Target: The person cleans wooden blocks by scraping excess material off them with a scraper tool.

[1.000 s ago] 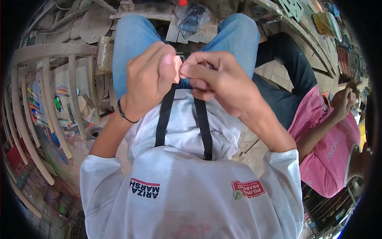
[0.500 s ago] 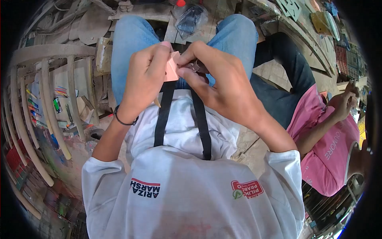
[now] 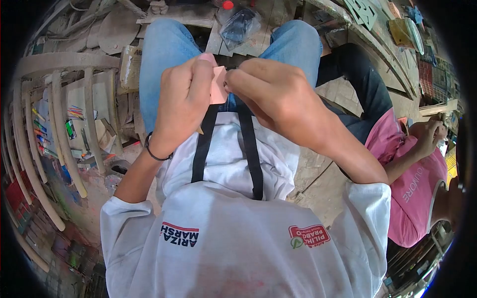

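My left hand point(image 3: 185, 92) is closed around a small pale pink block point(image 3: 218, 89), its thumb along the block's upper edge. A small dark hole or mark shows on the block's side. A thin pale pointed stick point(image 3: 200, 130) pokes out below the same hand. My right hand point(image 3: 278, 92) is closed, fingertips pinched at the block's right face. A small dark bit shows at those fingertips, too little to name. Both hands are above my lap, between my knees.
A wooden slatted chair frame point(image 3: 69, 62) stands at left, with coloured pens beyond it. A clear plastic bag point(image 3: 240, 27) and a red cap point(image 3: 227, 5) lie ahead. At right sits a person in a pink shirt point(image 3: 415, 191), hands together.
My right hand has turned and its fingers have curled in, hiding the shiny piece seen in it before; its elbow moved outward. My left hand keeps hold of the pink block.
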Tool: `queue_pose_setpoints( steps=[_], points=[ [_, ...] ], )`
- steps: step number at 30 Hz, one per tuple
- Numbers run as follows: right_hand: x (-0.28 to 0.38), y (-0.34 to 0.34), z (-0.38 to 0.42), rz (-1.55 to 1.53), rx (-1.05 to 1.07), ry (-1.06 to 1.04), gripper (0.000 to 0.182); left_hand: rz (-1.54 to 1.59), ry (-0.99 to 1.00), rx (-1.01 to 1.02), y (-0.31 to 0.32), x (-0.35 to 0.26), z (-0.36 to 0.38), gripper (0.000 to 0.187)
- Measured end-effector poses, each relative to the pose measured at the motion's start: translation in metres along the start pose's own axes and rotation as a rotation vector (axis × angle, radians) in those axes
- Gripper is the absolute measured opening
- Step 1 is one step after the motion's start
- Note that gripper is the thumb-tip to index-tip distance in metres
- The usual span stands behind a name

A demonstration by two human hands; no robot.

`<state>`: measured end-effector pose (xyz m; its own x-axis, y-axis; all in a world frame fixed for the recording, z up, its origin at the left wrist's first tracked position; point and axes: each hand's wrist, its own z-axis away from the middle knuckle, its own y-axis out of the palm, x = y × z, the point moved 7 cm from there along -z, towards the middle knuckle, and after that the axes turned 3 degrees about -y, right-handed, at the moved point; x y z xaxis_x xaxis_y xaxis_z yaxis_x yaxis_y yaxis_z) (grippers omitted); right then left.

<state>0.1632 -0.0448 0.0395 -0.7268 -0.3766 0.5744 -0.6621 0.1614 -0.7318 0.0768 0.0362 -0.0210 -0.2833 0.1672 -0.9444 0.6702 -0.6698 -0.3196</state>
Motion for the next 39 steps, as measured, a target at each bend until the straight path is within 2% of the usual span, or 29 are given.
queue_pose_setpoints(
  steps=[4, 6, 7, 9, 10, 12, 14, 16, 18, 19, 20, 21, 22, 24, 29, 31, 34, 35, 38, 39],
  points=[
    [-0.005, 0.001, 0.001, -0.114, -0.138, 0.044, 0.012, -0.082, 0.125, -0.058, -0.005, -0.010, 0.002, 0.027],
    [-0.025, 0.010, 0.007, -0.363, -0.061, 0.463, 0.006, -0.212, 0.280, -0.120, -0.008, -0.023, 0.004, 0.024],
    [-0.023, 0.009, 0.005, -0.365, -0.062, 0.466, 0.006, -0.212, 0.278, -0.116, -0.008, -0.022, 0.005, 0.024],
    [-0.035, 0.027, 0.019, -0.772, 0.019, 0.847, 0.012, -0.266, 0.422, -0.157, -0.006, -0.028, 0.008, 0.024],
    [-0.038, 0.028, 0.021, -0.772, 0.014, 0.850, 0.012, -0.265, 0.424, -0.152, -0.005, -0.026, 0.009, 0.024],
    [-0.037, 0.056, 0.041, -1.508, -0.016, 1.171, 0.014, -0.335, 0.530, -0.049, 0.004, -0.025, 0.012, 0.023],
    [-0.038, 0.063, 0.049, -1.549, -0.049, 1.202, 0.014, -0.310, 0.553, -0.023, 0.006, -0.016, 0.010, 0.023],
    [-0.036, 0.068, 0.051, -1.729, -0.130, 1.212, 0.013, -0.291, 0.579, 0.006, 0.008, -0.016, 0.010, 0.024],
    [-0.041, 0.063, 0.048, -1.665, -0.195, 1.165, 0.013, -0.054, 0.165, 0.018, 0.005, 0.008, -0.002, 0.025],
    [-0.044, 0.057, 0.047, -1.598, -0.254, 1.123, 0.013, -0.055, 0.166, 0.025, 0.008, 0.007, -0.002, 0.025],
    [-0.044, 0.055, 0.047, -1.600, -0.259, 1.125, 0.013, 0.147, 0.040, 0.016, 0.009, 0.015, -0.004, 0.026],
    [-0.050, 0.044, 0.049, -1.343, -0.269, 1.094, 0.012, 0.349, -0.089, 0.003, 0.010, 0.024, -0.004, 0.027],
    [-0.053, 0.033, 0.049, -1.088, -0.270, 1.050, 0.010, 0.350, -0.091, -0.002, 0.010, 0.025, -0.004, 0.027],
    [-0.051, 0.025, 0.048, -0.999, -0.289, 0.997, 0.009, 0.380, -0.196, 0.047, 0.014, 0.032, -0.003, 0.034],
    [-0.049, 0.017, 0.044, -0.741, -0.398, 0.856, 0.009, 0.453, -0.225, 0.045, 0.008, 0.034, -0.003, 0.043],
    [-0.043, 0.014, 0.039, -0.569, -0.391, 0.713, 0.011, 0.511, -0.256, 0.044, 0.009, 0.036, -0.004, 0.045],
    [-0.036, 0.014, 0.033, -0.495, -0.397, 0.592, 0.011, 0.549, -0.223, 0.116, 0.010, 0.038, -0.005, 0.048],
    [-0.036, 0.016, 0.034, -0.537, -0.308, 0.656, 0.011, 0.539, -0.221, 0.115, 0.009, 0.038, -0.005, 0.049],
    [-0.040, 0.020, 0.035, -0.596, -0.434, 0.575, 0.016, 0.457, -0.166, 0.101, 0.007, 0.030, -0.003, 0.049],
    [-0.035, 0.020, 0.032, -0.564, -0.406, 0.561, 0.022, 0.382, -0.112, 0.088, 0.004, 0.023, -0.002, 0.049]
  ],
)
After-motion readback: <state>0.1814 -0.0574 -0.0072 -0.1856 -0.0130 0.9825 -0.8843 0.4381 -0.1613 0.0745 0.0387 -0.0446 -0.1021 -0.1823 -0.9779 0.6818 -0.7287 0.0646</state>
